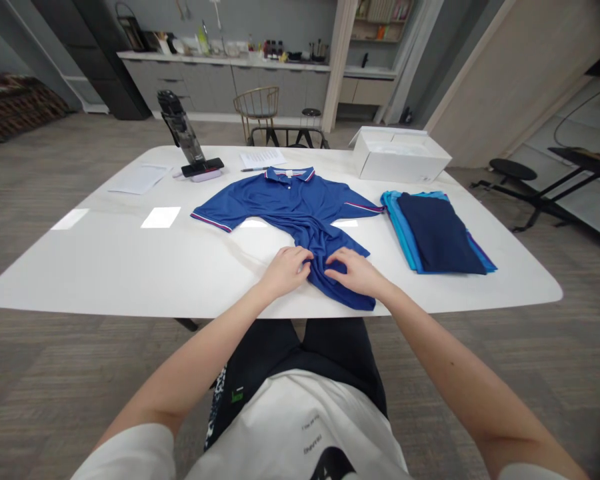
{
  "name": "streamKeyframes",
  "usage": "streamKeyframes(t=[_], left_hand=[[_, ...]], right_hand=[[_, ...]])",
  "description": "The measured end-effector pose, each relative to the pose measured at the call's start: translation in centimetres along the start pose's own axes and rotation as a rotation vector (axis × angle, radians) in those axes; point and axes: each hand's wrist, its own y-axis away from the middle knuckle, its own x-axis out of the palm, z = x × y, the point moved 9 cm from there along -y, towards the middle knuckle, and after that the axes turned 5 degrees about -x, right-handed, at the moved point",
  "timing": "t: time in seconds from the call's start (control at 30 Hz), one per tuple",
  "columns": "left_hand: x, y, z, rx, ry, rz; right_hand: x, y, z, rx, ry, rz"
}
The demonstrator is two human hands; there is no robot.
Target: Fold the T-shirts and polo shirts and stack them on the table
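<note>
Left hand (285, 270) half curled at the lower body of the royal blue polo shirt (285, 203), fingertips gathering a fold of cloth; right hand (357, 273) partly closed too, fingers pressed into the same bunched fabric, the two hands just apart. Hold light in both, more a gather than a tight grip. Best handling here: even pressure from each side, fingers low against the tabletop, no drag on the collar end.

Shirt lying face up near the middle of the white table (100, 267), collar (287, 175) toward the far side, hem (345, 293) bunched between the hands near the table's close edge. Sleeves spread flat to either side, striped cuffs (210, 222) showing, body narrowed and rumpled below the chest. Just to the right, a stack of folded shirts (437, 233), navy over light blue; farther back, a white cardboard box (400, 157), a sheet of paper (263, 158) and a pen (254, 169)
</note>
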Motion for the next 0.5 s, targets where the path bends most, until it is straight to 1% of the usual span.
streamKeyframes(t=[0.07,0.1,0.13,0.17,0.2,0.23,0.27,0.3,0.33,0.37,0.43,0.5], left_hand=[[-0.1,-0.1,0.5,0.001,0.014,0.009],[0.0,-0.1,0.7,0.001,0.025,0.018],[0.0,0.0,1.0,-0.004,0.042,0.023],[0.1,0.2,1.4,-0.014,0.064,0.022],[0.1,0.3,1.8,-0.026,0.088,0.013],[-0.1,0.5,2.3,-0.038,0.112,-0.004],[-0.5,0.6,2.8,-0.049,0.139,-0.032],[-1.1,0.7,3.3,-0.061,0.167,-0.07],[-1.9,0.7,3.8,-0.077,0.2,-0.118],[-3.0,0.7,4.4,-0.097,0.239,-0.174],[-5.5,0.5,5.5,-0.148,0.328,-0.281],[-7.7,0.1,6.2,-0.178,0.39,-0.325]], right_hand=[[-1.6,-0.2,-3.3,0.263,0.195,-0.12],[-2.1,-0.1,-5.2,0.397,0.267,-0.143],[-2.3,-0.1,-6.8,0.503,0.31,-0.139],[-2.3,-0.2,-8.2,0.572,0.323,-0.118],[-2.1,-0.5,-9.2,0.604,0.313,-0.092],[-1.9,-0.9,-9.6,0.606,0.282,-0.073],[-1.6,-1.4,-9.4,0.576,0.23,-0.061],[-1.2,-2.0,-8.6,0.513,0.158,-0.056],[-0.9,-2.7,-6.9,0.421,0.065,-0.054],[-0.5,-3.4,-4.6,0.306,-0.043,-0.054],[0.0,-4.3,1.7,0.046,-0.291,-0.05],[0.7,-4.4,8.6,-0.162,-0.513,0.001]])
